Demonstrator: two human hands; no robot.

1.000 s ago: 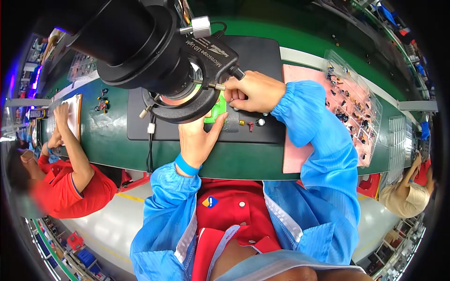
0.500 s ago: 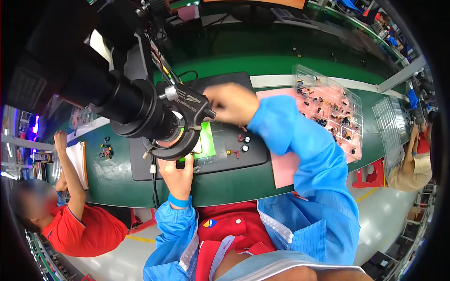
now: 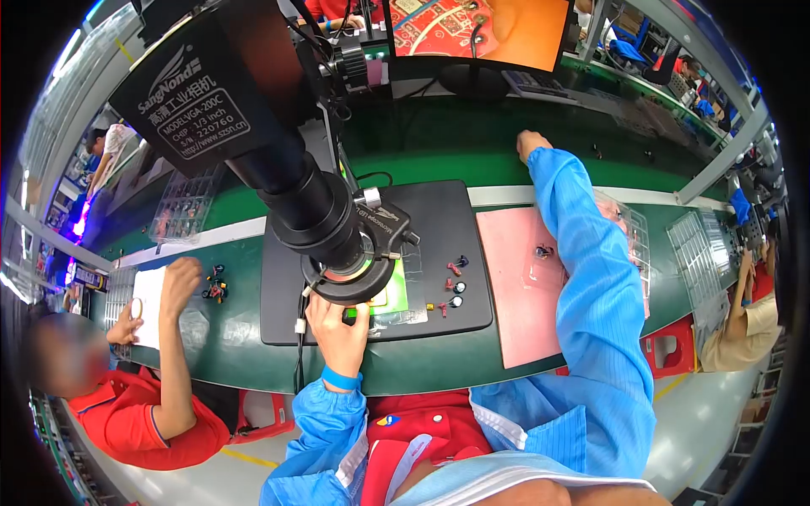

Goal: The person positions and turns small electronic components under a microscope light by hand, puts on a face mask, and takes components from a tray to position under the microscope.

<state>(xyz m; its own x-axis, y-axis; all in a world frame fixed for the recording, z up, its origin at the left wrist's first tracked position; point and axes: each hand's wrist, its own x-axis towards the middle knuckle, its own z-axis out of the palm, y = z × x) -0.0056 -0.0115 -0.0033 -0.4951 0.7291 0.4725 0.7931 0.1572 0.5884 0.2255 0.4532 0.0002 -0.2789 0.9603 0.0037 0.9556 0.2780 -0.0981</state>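
Observation:
Under the microscope (image 3: 337,253), my left hand (image 3: 337,337) stays closed at the near edge of a bright green pad (image 3: 395,295); what its fingers pinch is hidden by the lens ring. My right hand (image 3: 532,145) is stretched far forward onto the green belt (image 3: 456,148). Its fingers curl down, and whatever is in them is hidden. Small parts with red and black pieces and round white faces (image 3: 458,287) lie on the black mat (image 3: 371,336), right of the pad. A monitor (image 3: 481,29) displays a magnified red circuit board with wires.
A pink sheet (image 3: 510,278) with clear trays (image 3: 637,240) is partly behind my right sleeve. At left, a co-worker in red (image 3: 160,422) has both hands over a white sheet (image 3: 150,295). Small parts (image 3: 217,287) lie nearby. Another clear tray (image 3: 700,244) stands right.
My right hand has moved from beside the microscope out to the belt. My left hand remains under the lens. The view has shifted upward, and the co-worker's raised arm has come nearer the mat.

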